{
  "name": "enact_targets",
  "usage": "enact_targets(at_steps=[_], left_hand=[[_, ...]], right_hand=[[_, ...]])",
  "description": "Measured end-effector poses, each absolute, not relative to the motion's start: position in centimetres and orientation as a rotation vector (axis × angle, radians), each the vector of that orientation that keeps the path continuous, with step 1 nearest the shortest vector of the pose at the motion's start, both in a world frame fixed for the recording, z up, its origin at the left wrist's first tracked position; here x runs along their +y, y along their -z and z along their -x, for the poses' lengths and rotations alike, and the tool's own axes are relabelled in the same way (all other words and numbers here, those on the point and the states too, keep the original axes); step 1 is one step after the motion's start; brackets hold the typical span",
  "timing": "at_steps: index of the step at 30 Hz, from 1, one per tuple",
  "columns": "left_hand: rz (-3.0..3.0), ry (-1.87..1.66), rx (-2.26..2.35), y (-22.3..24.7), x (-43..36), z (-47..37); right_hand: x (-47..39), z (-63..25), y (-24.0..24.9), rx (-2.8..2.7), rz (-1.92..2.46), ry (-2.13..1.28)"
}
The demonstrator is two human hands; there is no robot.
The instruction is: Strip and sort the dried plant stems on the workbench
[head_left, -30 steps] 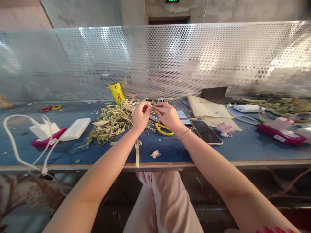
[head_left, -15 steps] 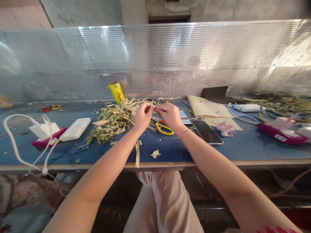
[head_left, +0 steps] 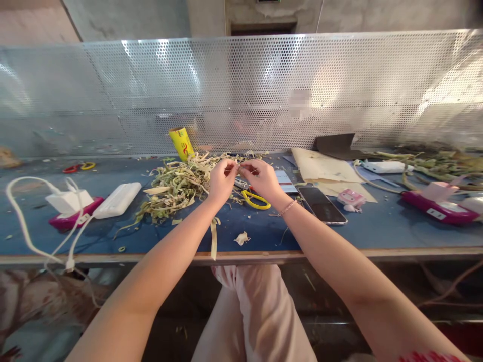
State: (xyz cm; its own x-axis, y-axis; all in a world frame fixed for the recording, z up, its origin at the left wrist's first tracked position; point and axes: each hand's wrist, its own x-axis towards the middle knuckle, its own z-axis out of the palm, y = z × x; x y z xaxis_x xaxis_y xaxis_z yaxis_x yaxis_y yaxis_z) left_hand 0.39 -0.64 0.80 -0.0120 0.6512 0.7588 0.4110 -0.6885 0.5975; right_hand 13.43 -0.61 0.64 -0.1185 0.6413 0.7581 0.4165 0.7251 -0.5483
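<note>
My left hand and my right hand meet fingertip to fingertip above the table. Both are pinched closed around something small and pale, too hidden to name. Behind and left of my left hand spreads a heap of dried, greenish-yellow plant strips. Below my right hand lies a pair of scissors with yellow and red handles, its blades partly covered by the hand. A pale flat strip hangs near the table's front edge, and a crumpled pale scrap lies to its right.
A yellow tube stands behind the heap. A phone, a pink figure and brown paper lie to the right. Magenta power strips and a white power bank with cables flank the work area. A perforated metal screen rises behind.
My right hand's fingers have shifted slightly and curled in more against my left fingertips. Everything on the table stays where it was.
</note>
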Motion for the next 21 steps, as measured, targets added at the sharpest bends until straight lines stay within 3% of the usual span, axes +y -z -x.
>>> enact_targets(at_steps=[13, 21], left_hand=[[-1.924, -1.775, 1.153, -0.26, -0.03, -0.44], [-2.072, -1.822, 1.19, -0.07, -0.12, -0.55]], right_hand=[[-0.05, -13.48, -0.39, -1.763, 0.842, -0.268], [-0.04, -13.24, -0.31, -1.669, 0.801, -0.63]])
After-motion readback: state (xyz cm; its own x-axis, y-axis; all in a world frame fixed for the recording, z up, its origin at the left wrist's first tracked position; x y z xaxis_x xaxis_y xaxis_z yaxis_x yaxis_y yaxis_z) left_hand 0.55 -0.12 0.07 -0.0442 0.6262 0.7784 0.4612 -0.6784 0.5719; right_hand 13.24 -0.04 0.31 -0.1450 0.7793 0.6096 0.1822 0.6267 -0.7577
